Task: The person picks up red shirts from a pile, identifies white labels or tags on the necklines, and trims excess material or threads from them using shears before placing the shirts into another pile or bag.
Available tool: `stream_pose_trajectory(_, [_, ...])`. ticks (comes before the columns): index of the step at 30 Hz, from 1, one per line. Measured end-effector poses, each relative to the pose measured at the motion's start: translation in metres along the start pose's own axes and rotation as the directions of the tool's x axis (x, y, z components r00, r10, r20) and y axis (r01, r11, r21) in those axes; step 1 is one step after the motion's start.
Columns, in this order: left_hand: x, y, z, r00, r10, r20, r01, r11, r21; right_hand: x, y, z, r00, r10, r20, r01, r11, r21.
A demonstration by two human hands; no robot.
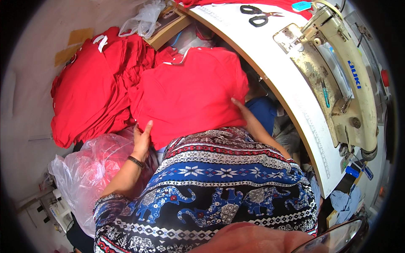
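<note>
The red shirt [190, 90] lies spread in front of the person, collar at the far end, near edge against the patterned clothing [228, 173]. Left hand [142, 135]: at the shirt's lower left edge, wide, thumb raised apart from the fingers; a dark bracelet [136, 161] on the wrist. Right hand [239, 105]: at the shirt's right edge, thumb on the cloth, fingers hidden; whether it grips cannot be told. A red pile [95, 90] adjoins on the left, above a clear bag [76, 177]. The surface [291, 90] at right carries scissors [258, 17] and a sewing machine [359, 101].
</note>
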State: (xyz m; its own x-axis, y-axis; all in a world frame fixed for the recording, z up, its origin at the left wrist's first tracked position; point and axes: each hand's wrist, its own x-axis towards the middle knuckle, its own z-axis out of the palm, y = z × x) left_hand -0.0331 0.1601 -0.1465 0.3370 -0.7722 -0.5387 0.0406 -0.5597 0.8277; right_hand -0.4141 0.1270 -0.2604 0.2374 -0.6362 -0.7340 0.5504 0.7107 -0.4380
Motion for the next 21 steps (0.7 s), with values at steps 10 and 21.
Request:
stream_pose_trajectory(10, [0.045, 0.124, 0.012, 0.891, 0.421, 0.169, -0.443, 0.889, 0.12, -0.042, -0.082, 0.033, 0.966, -0.251, -0.065, 0.247, 0.967, -0.06])
stream_pose_trajectory(21, [0.027, 0.0, -0.011, 0.766, -0.597, 0.241, 0.574, 0.802, 0.163, 0.041, 0.012, -0.026, 0.997, 0.018, 0.077, -0.023, 0.997, 0.069])
